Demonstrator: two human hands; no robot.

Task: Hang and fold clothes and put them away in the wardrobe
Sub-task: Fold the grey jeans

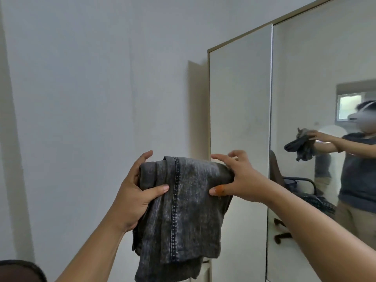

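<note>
A pair of dark grey washed jeans [189, 202], folded over, hangs in front of me at chest height. My left hand [134, 192] grips its left edge, thumb across the front and fingers behind. My right hand [236, 180] holds the right edge with the thumb pressed on the front; that thumb has an orange bandage, and the fingers reach over the top fold. The wardrobe [240, 119] stands to the right, its white door and mirrored door both closed.
The mirror door [317, 78] reflects a person holding the jeans, an office chair and a small window. A plain white wall fills the left. A dark rounded object [18, 270] sits at the bottom left corner.
</note>
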